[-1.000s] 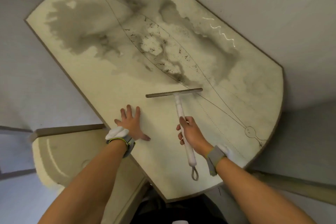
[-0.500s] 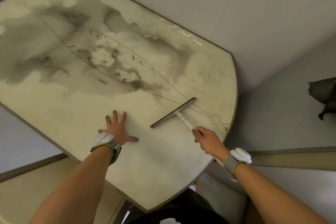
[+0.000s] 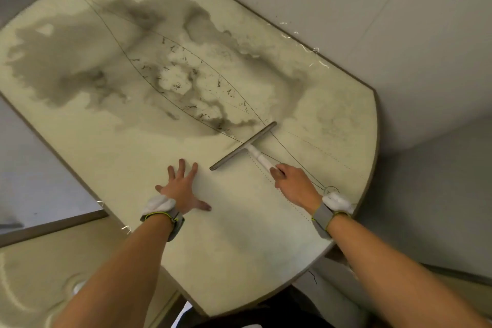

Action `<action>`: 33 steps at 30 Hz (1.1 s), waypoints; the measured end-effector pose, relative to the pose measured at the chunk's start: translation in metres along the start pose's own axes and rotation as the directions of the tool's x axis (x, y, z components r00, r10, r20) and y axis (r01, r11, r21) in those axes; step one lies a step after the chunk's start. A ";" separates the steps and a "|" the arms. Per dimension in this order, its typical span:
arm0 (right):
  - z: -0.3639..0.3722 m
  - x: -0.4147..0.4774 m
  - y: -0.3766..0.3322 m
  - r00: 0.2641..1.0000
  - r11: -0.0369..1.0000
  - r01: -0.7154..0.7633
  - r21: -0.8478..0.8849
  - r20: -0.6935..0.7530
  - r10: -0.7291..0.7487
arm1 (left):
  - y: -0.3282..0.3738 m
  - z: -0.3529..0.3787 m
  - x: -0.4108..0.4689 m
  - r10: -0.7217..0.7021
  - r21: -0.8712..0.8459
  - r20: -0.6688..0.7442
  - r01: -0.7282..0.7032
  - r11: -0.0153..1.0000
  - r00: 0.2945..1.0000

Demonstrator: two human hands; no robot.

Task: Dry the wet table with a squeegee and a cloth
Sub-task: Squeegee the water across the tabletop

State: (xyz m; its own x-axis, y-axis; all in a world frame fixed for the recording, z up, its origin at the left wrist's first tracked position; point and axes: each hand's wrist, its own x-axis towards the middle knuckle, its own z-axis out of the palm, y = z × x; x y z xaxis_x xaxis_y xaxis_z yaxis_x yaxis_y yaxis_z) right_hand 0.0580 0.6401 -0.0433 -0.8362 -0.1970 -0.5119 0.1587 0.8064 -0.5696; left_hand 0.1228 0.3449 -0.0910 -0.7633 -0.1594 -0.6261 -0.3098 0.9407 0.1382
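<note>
**1 squeegee, 2 hands, 1 wet table**

R fingers [image 3: 277, 169] are curled round the near end of the white handle, so the R hand [image 3: 295, 186] grips the squeegee [image 3: 249, 145]. The handle's tail is hidden under the palm. L fingers [image 3: 182, 168] are straight and spread. The L hand [image 3: 182, 192] lies flat, palm down, holding nothing, just left of the blade's near tip and not touching it.

Count:
- 1 squeegee: grey blade, white handle. The blade sits diagonally on the table [image 3: 119, 162].
- 1 big dark wet patch [image 3: 80, 69]. It spreads away from the squeegee to the far left, and the blade's far tip reaches its edge.
- 2 grey wristbands [image 3: 322, 218], 1 per wrist, each w/ a white bundle on it. Can't tell what the bundles are.
- Several thin dark lines cross the top and pass under the squeegee.

Hard to see:
- A small drawn circle beyond the handle is partly hidden by the R wrist's bundle.
- The tabletop is cut off at the left frame edge.
- Below-left of the squeegee, a 2nd pale surface [image 3: 32, 274] is partly out of frame and blocked by the L forearm.
</note>
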 end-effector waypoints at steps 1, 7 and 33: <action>-0.001 -0.015 0.014 1.000 0.999 -0.018 0.044 -0.022 0.019 | 0.003 0.000 -0.002 -0.001 0.015 0.003 0.001 1.000 1.000; 0.020 -0.117 0.089 0.983 0.979 -0.126 0.158 -0.117 0.145 | 0.046 -0.002 -0.001 0.062 0.057 0.007 -0.062 0.996 0.998; 0.064 -0.230 0.113 0.931 0.930 -0.295 0.220 -0.154 0.332 | 0.099 0.046 -0.027 0.376 0.211 -0.096 -0.350 0.913 0.922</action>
State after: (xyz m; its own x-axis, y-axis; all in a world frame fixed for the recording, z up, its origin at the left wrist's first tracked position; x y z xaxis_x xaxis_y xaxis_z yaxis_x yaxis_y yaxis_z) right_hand 0.3016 0.7411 -0.0312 -0.8066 0.1701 -0.5661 0.5098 0.6850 -0.5205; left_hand 0.1390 0.4558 -0.0959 -0.8745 0.1776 -0.4514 0.1040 0.9776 0.1832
